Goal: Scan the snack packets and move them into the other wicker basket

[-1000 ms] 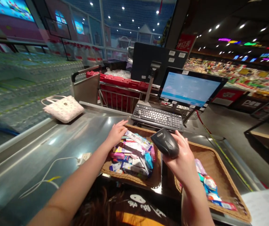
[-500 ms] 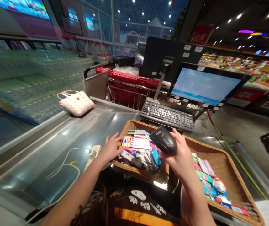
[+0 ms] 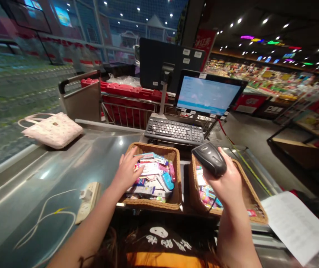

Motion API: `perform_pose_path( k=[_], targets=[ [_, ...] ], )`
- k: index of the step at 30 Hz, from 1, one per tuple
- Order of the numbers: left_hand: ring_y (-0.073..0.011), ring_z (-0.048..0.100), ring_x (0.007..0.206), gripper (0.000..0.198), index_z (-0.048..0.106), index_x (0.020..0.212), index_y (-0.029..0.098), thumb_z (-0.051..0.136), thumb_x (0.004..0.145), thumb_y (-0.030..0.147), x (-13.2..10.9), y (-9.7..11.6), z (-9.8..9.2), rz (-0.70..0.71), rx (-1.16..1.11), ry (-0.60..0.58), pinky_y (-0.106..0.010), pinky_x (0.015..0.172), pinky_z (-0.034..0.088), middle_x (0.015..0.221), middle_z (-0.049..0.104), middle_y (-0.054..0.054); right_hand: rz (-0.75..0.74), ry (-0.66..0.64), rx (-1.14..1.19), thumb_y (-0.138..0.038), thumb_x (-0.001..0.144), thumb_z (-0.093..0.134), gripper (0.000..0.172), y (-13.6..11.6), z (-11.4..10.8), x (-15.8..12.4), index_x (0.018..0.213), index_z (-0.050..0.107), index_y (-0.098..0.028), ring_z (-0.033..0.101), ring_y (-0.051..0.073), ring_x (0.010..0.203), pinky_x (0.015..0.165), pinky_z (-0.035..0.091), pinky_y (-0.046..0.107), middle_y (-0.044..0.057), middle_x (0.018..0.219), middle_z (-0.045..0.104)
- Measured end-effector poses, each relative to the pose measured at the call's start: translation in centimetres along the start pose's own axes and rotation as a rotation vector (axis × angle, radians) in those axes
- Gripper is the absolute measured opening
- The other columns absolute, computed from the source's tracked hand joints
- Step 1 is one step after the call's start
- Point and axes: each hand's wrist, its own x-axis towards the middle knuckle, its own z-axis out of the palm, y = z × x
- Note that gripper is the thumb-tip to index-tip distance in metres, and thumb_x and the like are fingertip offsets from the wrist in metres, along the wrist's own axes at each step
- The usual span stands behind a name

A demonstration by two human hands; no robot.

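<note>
A black handheld barcode scanner (image 3: 210, 159) is gripped in my right hand (image 3: 228, 182), raised over the right wicker basket (image 3: 255, 203). My left hand (image 3: 126, 169) reaches over the left side of the other wicker basket (image 3: 177, 186), fingers apart. Its fingertips lie at a white and pink packet (image 3: 150, 169) on top of the pile; whether they press on it I cannot tell. Around that packet are many small packaged goods, among them a blue rounded item (image 3: 167, 180). More small packages (image 3: 204, 191) sit in the right basket, partly hidden by my right hand and the scanner.
Behind the baskets stand a keyboard (image 3: 174, 130) and a lit monitor (image 3: 208, 93). A pale handbag (image 3: 55, 130) rests on the metal counter (image 3: 103, 149) at left. Nearer are a power strip (image 3: 88, 201) and its white cable (image 3: 44, 212). A paper sheet (image 3: 297, 223) lies at right.
The view has turned right, so the counter items appear further left. My left hand has come in over the left basket's goods from its rim. The scanner is now above the right basket.
</note>
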Motion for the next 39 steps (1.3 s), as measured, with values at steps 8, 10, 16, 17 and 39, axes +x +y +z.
perform_pose_path(
  k=[8,10,16,17,39],
  targets=[
    [-0.0334,0.025,0.149,0.035,0.064,0.119,0.020,0.055,0.091,0.039,4.9,8.4,4.0,0.219,-0.105,-0.091,-0.061,0.119,0.018,0.158,0.035,-0.014,0.136,0.162,-0.143,-0.036,0.077,0.066,0.058,5.5,-4.9,-2.2,0.130,0.056,-0.016,0.054,0.038,0.129,0.109,0.041,0.059,0.016,0.126,0.064],
    [-0.0336,0.022,0.150,0.037,0.064,0.120,0.020,0.058,0.090,0.041,6.0,10.5,5.5,0.281,-0.097,-0.132,-0.062,0.119,0.017,0.159,0.033,-0.014,0.144,0.180,-0.150,-0.035,0.078,0.065,0.055,6.5,-5.8,-2.5,0.129,0.057,-0.016,0.054,0.038,0.130,0.110,0.042,0.058,0.015,0.124,0.065],
    [-0.0372,0.019,0.150,0.039,0.068,0.113,0.018,0.070,0.082,0.042,9.7,16.5,11.5,0.517,0.001,-0.311,-0.067,0.118,0.014,0.157,0.036,-0.018,0.192,0.209,-0.125,-0.031,0.077,0.064,0.054,9.1,-7.8,-3.1,0.129,0.056,-0.019,0.055,0.036,0.130,0.109,0.043,0.055,0.014,0.128,0.064],
    [-0.0368,0.020,0.150,0.032,0.070,0.106,0.016,0.069,0.082,0.038,10.4,17.4,12.6,0.556,0.027,-0.316,-0.065,0.119,0.014,0.155,0.038,-0.018,0.207,0.209,-0.122,-0.032,0.077,0.064,0.054,9.5,-8.1,-3.2,0.129,0.056,-0.020,0.055,0.036,0.129,0.109,0.043,0.055,0.014,0.128,0.064],
    [-0.0274,0.038,0.144,0.057,0.055,0.139,0.007,0.049,0.082,0.014,14.5,22.8,32.8,0.717,0.275,-0.701,-0.042,0.118,0.028,0.151,0.043,-0.019,0.328,0.245,-0.035,-0.036,0.074,0.068,0.054,17.6,-9.2,-2.8,0.124,0.058,-0.018,0.054,0.035,0.130,0.112,0.038,0.059,0.014,0.123,0.066]
  ],
)
